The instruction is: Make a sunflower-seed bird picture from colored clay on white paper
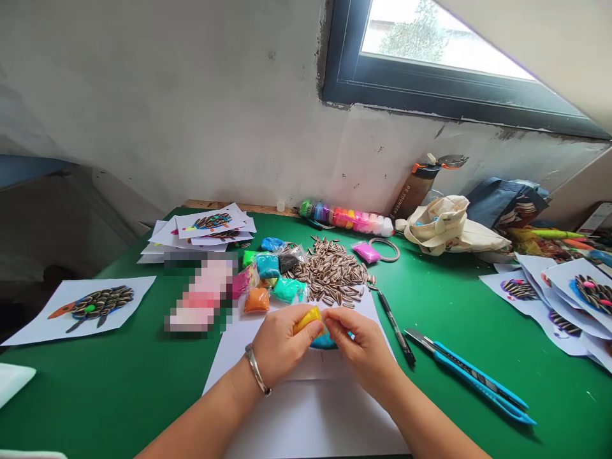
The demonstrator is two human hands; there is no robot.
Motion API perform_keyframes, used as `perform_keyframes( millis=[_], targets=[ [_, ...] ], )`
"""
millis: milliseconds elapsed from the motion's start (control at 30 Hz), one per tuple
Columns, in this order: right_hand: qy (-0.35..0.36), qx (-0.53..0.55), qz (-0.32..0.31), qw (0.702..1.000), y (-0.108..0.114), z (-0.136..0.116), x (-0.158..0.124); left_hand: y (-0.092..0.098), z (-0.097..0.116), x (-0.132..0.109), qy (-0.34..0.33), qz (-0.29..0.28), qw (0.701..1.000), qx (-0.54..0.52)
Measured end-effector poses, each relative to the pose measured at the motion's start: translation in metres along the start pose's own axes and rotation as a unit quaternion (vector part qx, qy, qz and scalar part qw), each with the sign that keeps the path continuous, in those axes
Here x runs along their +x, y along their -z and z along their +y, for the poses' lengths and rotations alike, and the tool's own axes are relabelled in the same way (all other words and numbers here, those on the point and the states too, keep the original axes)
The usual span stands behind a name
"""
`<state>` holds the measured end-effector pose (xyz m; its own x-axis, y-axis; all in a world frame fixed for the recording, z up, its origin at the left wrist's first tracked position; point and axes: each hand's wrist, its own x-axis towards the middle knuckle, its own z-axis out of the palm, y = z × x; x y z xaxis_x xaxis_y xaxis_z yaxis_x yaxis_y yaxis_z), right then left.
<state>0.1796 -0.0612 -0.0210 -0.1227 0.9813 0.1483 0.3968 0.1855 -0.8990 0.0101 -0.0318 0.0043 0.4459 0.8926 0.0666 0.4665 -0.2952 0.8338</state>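
While yellow clay (306,320) was pinched in the left hand (282,341), the right hand (358,344) was closed narrowly against it, just above blue clay (324,342). Both were held over a paper sheet (310,414), apparently laid to protect the table (143,408). A marker (396,335) and a knife (468,376) were kept within reach beside it, and sunflower seeds (329,274) were heaped beyond.
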Motion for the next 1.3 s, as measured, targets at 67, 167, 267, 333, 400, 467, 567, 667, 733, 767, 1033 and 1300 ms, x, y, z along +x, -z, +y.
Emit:
perform_keyframes(
  millis=[67,167,267,333,400,467,567,667,733,767,1033,1300],
  targets=[
    [-0.022,0.029,-0.004,0.999,0.001,0.0,0.001,0.001,0.0,0.0,-0.001,-0.004,1.0,0.002],
    [-0.055,0.08,-0.008,0.995,0.002,-0.001,0.001,0.002,0.002,0.001,-0.004,-0.012,1.0,0.0],
    [-0.075,0.109,-0.014,0.991,0.004,-0.005,0.001,0.004,0.004,0.002,-0.002,-0.019,1.0,-0.009],
    [-0.082,0.112,-0.013,0.99,0.005,-0.008,0.001,0.004,0.005,0.002,0.003,-0.021,1.0,-0.013],
    [-0.088,0.109,-0.014,0.99,0.006,-0.009,0.001,0.005,0.005,0.002,0.007,-0.024,1.0,-0.014],
    [-0.093,0.108,-0.016,0.99,0.006,-0.01,0.0,0.005,0.005,0.001,0.008,-0.026,1.0,-0.011],
    [-0.093,0.11,-0.011,0.99,0.006,-0.011,-0.001,0.005,0.003,0.0,0.016,-0.015,1.0,0.004],
    [-0.09,0.117,0.009,0.989,0.007,-0.013,-0.001,0.004,-0.002,-0.002,0.016,0.046,0.999,0.012],
    [-0.084,0.124,0.033,0.988,0.009,-0.014,-0.002,0.003,-0.005,-0.004,-0.016,0.107,0.994,0.023],
    [-0.078,0.125,0.049,0.988,0.009,-0.015,-0.002,0.003,-0.005,-0.005,-0.039,0.134,0.99,0.031],
    [0.05,-0.056,0.055,0.996,0.001,-0.009,-0.007,-0.003,0.008,-0.01,-0.039,0.068,0.992,-0.097],
    [0.163,-0.161,0.042,0.973,-0.002,-0.011,-0.006,-0.004,0.015,-0.011,0.014,0.032,0.982,-0.188]
  ],
)
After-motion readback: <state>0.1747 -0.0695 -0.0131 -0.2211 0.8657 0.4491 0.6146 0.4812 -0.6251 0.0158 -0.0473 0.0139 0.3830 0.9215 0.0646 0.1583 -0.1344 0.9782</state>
